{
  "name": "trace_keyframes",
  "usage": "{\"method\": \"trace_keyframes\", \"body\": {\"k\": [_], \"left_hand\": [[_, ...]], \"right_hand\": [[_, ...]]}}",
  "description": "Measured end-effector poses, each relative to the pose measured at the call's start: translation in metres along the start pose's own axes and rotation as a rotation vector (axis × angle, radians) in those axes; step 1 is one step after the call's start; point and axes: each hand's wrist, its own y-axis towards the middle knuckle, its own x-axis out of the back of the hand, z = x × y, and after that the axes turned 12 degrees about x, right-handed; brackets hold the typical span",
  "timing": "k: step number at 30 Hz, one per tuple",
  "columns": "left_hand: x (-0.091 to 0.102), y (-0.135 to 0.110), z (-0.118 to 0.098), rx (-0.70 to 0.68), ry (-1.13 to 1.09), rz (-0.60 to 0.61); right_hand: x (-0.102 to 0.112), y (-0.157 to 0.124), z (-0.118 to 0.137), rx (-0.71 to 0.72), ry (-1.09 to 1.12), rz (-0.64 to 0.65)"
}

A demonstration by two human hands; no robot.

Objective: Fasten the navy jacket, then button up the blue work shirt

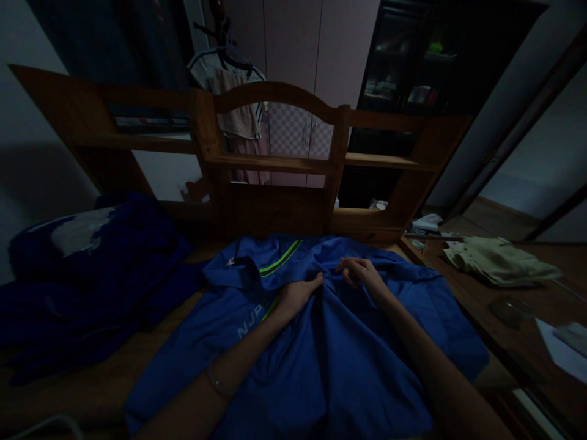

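Note:
A blue jacket (367, 373) with a yellow-green stripe and pale letters is spread in front of me on the wooden surface. My left hand (298, 296) is closed on its cloth near the middle, thumb on top, and folds run down from that grip. Just to the right, my right hand (360, 272) is held at the jacket with its fingers curled together. Whatever those fingers pinch, if anything, is too dark and small to make out. A band circles my left wrist.
Dark blue clothing (101, 263) is heaped at the left. Behind the jacket stands a wooden shelf unit (275, 164). On the right-hand table lie folded light cloth (498, 260), a glass dish (511, 310) and white paper (562, 351). Clothes hang on a rack beyond.

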Motion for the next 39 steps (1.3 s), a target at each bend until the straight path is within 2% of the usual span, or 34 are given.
{"method": "trace_keyframes", "body": {"k": [3, 8, 11, 19, 23, 27, 32, 36, 39], "left_hand": [[-0.002, 0.002, 0.003, 0.121, -0.147, 0.095], [-0.006, 0.01, 0.007, 0.332, -0.466, 0.541], [-0.003, 0.015, 0.008, 0.361, -0.526, 0.64], [-0.001, 0.022, 0.012, 0.447, -0.587, 0.614], [-0.002, 0.021, 0.01, 0.415, -0.581, 0.575], [-0.004, 0.02, 0.009, 0.369, -0.529, 0.48], [-0.004, 0.019, 0.011, 0.329, -0.538, 0.388], [-0.001, 0.015, 0.011, 0.247, -0.329, 0.185], [0.003, 0.012, 0.008, 0.175, -0.241, 0.156]], "right_hand": [[0.005, 0.0, -0.002, -0.009, -0.013, -0.056], [0.006, -0.002, -0.001, -0.002, -0.009, -0.085], [0.006, -0.002, -0.001, 0.0, -0.015, -0.07], [0.006, 0.001, -0.006, 0.036, -0.08, -0.002], [0.003, 0.0, -0.004, 0.01, -0.092, 0.12], [-0.002, -0.005, 0.006, 0.009, -0.074, 0.24], [-0.005, -0.005, 0.008, -0.015, -0.091, 0.245], [0.0, -0.004, 0.005, -0.024, -0.088, 0.268], [0.011, -0.008, 0.009, -0.064, -0.115, 0.374]]}}
